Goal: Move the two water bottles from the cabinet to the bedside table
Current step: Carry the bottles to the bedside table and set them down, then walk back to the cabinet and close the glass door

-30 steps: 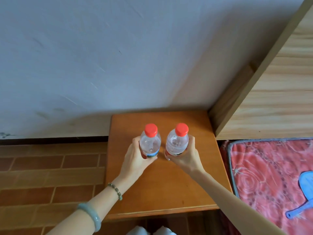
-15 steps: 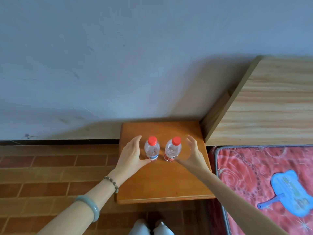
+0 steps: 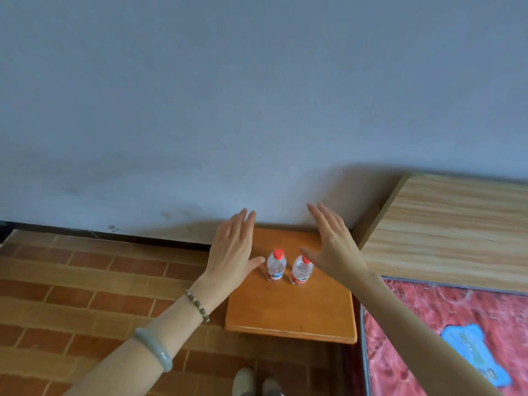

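Two clear water bottles with red caps stand upright side by side on the orange wooden bedside table [image 3: 291, 315]. The left bottle [image 3: 276, 265] and the right bottle [image 3: 300, 271] are a small gap apart. My left hand [image 3: 233, 251] hovers just left of the left bottle, fingers spread, holding nothing. My right hand [image 3: 333, 247] hovers to the right of the right bottle, also spread and empty; its thumb covers part of that bottle's cap.
A light wooden headboard [image 3: 445, 224] stands right of the table, against the grey wall [image 3: 228, 110]. A red patterned mattress [image 3: 428, 324] with a blue hand fan [image 3: 474, 352] lies at lower right. Brick-patterned floor [image 3: 85, 295] spreads to the left. My shoes [image 3: 257, 381] show at the bottom.
Both hands have let go of the bottles and drawn back and up, fingers spreading. The bottles stay standing on the table. The camera has moved back and tilted up.
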The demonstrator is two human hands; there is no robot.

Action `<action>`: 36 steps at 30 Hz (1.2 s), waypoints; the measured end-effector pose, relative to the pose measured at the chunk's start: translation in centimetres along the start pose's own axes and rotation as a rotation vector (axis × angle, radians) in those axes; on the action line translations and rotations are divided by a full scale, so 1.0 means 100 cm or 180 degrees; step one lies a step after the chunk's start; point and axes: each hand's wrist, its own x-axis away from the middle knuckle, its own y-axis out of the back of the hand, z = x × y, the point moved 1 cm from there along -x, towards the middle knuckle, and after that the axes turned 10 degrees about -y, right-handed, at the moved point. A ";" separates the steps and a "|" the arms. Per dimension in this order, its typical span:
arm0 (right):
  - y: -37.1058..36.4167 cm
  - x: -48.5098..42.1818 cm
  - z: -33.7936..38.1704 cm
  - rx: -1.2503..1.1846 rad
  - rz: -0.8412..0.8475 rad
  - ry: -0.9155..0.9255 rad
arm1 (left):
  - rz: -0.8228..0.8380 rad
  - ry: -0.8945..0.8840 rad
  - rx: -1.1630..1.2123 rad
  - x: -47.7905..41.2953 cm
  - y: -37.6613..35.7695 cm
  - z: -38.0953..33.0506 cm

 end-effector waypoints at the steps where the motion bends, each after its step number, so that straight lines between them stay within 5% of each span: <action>1: 0.006 0.000 0.009 0.0114 -0.0027 0.0094 | -0.0043 0.0095 -0.0053 0.005 0.010 0.001; 19: -0.004 0.057 0.197 0.0512 0.0654 0.2543 | -0.0389 0.2451 -0.0609 0.191 0.111 0.012; 36: -0.100 0.243 0.390 0.0229 0.1276 0.4912 | -0.0660 0.5073 -0.1034 0.446 0.161 -0.030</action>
